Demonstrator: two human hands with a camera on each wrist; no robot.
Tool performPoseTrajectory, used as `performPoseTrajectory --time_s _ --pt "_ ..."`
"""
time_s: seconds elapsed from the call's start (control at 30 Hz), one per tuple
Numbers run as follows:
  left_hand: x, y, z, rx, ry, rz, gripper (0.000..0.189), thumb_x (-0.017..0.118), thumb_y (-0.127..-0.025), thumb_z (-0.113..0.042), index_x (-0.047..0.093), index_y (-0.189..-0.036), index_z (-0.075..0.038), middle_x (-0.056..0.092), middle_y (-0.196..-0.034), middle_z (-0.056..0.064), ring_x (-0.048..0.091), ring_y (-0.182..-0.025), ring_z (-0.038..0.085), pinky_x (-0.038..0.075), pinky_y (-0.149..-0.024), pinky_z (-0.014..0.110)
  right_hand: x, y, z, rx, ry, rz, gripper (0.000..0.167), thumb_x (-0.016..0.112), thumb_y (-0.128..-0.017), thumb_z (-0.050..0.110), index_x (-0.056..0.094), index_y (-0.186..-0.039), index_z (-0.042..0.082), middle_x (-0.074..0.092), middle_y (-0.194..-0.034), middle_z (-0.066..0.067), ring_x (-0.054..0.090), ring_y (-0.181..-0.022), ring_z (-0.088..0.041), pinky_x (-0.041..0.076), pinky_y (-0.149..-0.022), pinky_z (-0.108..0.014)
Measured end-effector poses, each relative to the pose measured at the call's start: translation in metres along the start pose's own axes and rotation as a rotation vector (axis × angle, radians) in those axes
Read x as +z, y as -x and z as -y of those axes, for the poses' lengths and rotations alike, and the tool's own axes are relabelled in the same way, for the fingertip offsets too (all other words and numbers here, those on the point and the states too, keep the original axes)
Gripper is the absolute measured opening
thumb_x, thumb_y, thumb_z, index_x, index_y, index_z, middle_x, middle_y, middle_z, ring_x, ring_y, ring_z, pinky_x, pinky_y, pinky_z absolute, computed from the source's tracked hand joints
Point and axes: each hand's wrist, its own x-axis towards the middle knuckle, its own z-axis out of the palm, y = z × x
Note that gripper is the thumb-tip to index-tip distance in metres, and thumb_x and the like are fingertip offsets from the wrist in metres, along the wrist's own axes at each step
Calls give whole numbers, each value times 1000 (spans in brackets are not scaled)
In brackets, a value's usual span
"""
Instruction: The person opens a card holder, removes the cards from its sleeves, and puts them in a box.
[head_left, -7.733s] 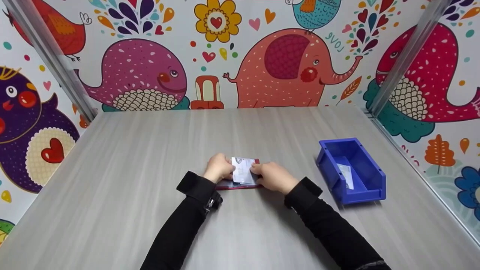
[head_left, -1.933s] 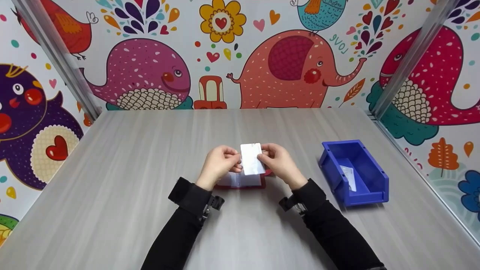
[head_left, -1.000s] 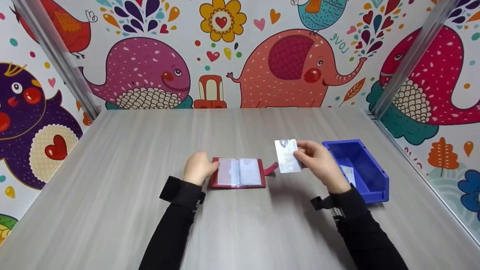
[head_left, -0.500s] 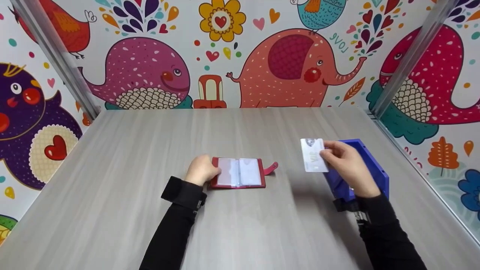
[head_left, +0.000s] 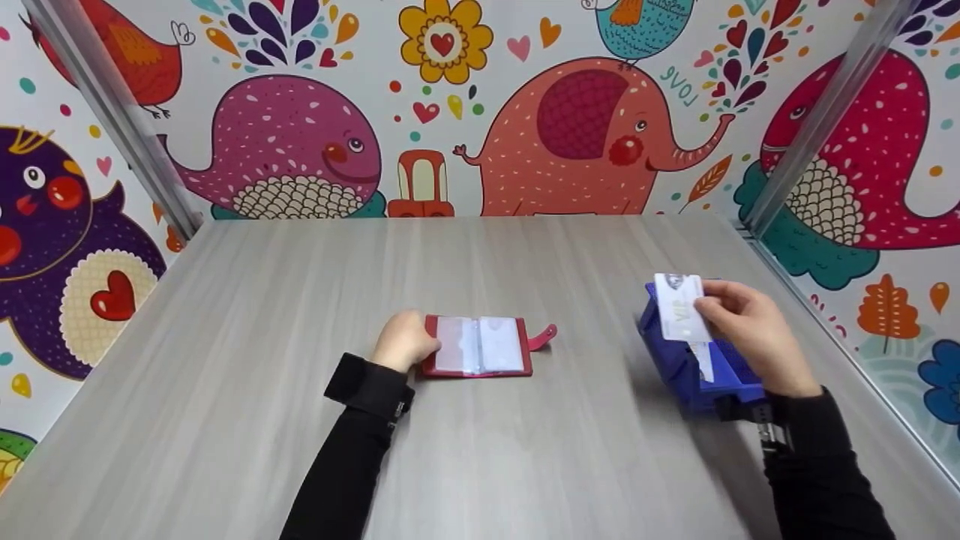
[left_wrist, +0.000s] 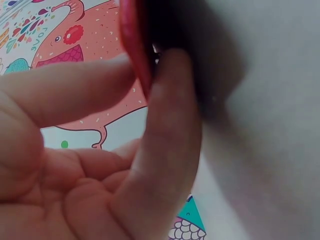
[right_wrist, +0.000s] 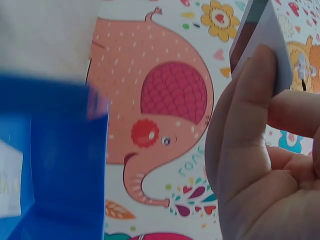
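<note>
A white card marked VIP is held upright by its right edge in my right hand, above the blue bin. In the right wrist view, thumb and fingers pinch the same card from both sides. Inside the bin lies another white card. My left hand pinches the left edge of a red card holder, which lies spread on the table with clear sleeves showing and its strap out to the right. The left wrist view shows thumb and finger gripping the holder's edge.
The grey wood-grain table stretches out around the holder. Printed cartoon panels stand behind and at both sides, with metal posts at the corners. The bin stands near the table's right side.
Earlier both hands held the card over the holder. Since then the right hand has carried it rightward to above the bin, while the left has moved to the holder's left edge and gripped it.
</note>
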Motion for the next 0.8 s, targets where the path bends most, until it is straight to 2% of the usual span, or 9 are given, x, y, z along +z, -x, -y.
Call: performPoseTrajectory --time_s 0.1,0.17,0.4,0.63,0.8 --pt "0 0 0 15 -12 -2 13 68 -75 -3 65 -84 6 64 -83 14 55 -75 25 51 -75 39 -8 0 -6 10 0 -14 52 56 -102 22 44 -138 -13 64 -94 6 60 -82 -5 53 -72 -20" --pt "0 0 1 24 -16 -7 11 68 -74 -3 65 -82 5 63 -82 13 53 -74 24 51 -74 39 -14 0 -9 20 38 -23 52 56 -102 23 45 -137 -13 63 -94 6 59 -81 -4 52 -71 -20" --pt "0 0 1 28 -18 -15 16 69 -74 -4 66 -85 7 65 -85 16 56 -76 27 51 -77 40 -30 -3 -22 66 150 -2 54 53 -103 28 44 -138 -13 60 -99 2 54 -82 -6 49 -70 -21" --pt "0 0 0 12 -20 -5 17 70 -76 -5 67 -87 7 66 -86 16 58 -78 28 51 -78 40 -39 -8 -35 114 213 -10 55 50 -103 29 45 -137 -13 59 -105 -6 52 -83 -10 47 -69 -23" --pt "-1 0 0 8 -23 -5 17 70 -76 -5 67 -87 7 66 -87 16 58 -79 28 51 -79 40 -42 -8 -41 117 277 -34 54 50 -104 30 47 -135 -14 59 -112 -18 52 -84 -12 47 -68 -22"
